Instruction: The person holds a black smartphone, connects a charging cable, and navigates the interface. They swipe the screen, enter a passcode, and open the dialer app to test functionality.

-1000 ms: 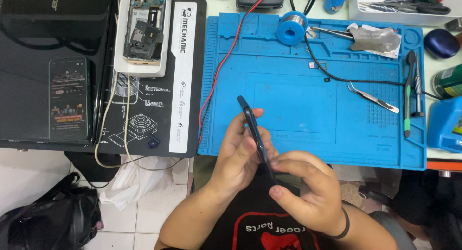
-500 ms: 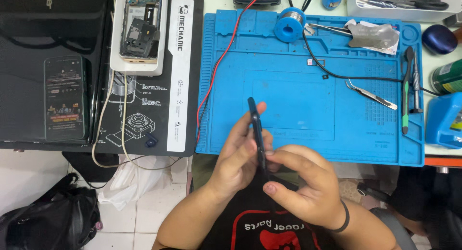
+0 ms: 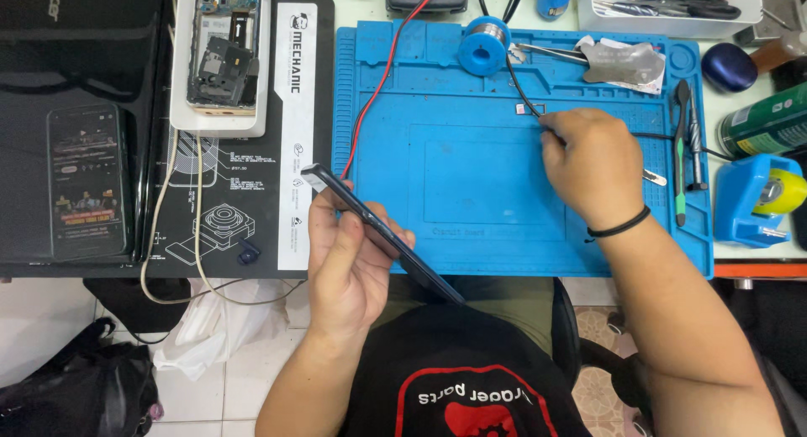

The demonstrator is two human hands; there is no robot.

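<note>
My left hand grips a thin dark phone edge-on, tilted over the near edge of the blue work mat. My right hand rests on the mat's right part, fingers closed over metal tweezers, whose tip sticks out to the right. A tiny white part lies on the mat just left of that hand, beside a black cable.
A blue solder spool, a metal plate and hand tools sit along the mat's top and right. An opened phone lies on a white pad, a lit phone on a black laptop. A red wire crosses the mat.
My right hand left the phone and reached out to the right part of the mat, closing on the tweezers. My left hand now holds the phone alone, swung leftward.
</note>
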